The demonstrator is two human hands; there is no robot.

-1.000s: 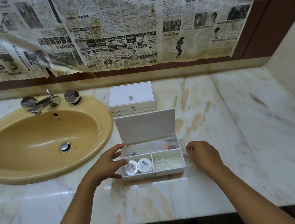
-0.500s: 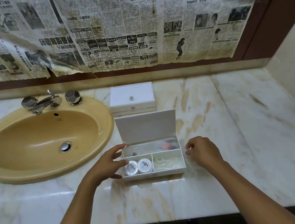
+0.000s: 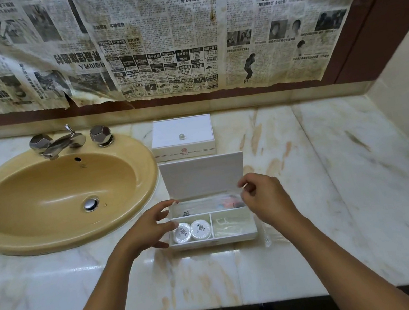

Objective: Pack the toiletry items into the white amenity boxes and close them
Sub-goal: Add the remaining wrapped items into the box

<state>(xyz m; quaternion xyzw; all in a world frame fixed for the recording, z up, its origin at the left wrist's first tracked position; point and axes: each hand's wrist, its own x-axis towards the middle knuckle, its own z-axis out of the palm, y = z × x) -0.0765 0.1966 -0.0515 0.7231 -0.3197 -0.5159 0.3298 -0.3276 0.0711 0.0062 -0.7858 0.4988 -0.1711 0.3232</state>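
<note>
I see the far box (image 3: 181,134) at 12 o'clock closed, the near box (image 3: 213,240) filled (lid (image 3: 203,176) up), left hand (image 3: 146,232) open beside it, right hand (image 3: 265,198) curled, grip unclear.

Glossy marble counter (image 3: 338,186), seemingly plastic box (image 3: 213,241)

There is only one view, from a camera on the person's head. It looks forward and down on the desk (image 3: 338,186) from above its front edge. The wide lens bends the straight lines at the borders. The open white box (image 3: 213,240) is near the centre, quite close, the sink (image 3: 9,241) at left, the newspaper wall (image 3: 178,37) at top.
</note>
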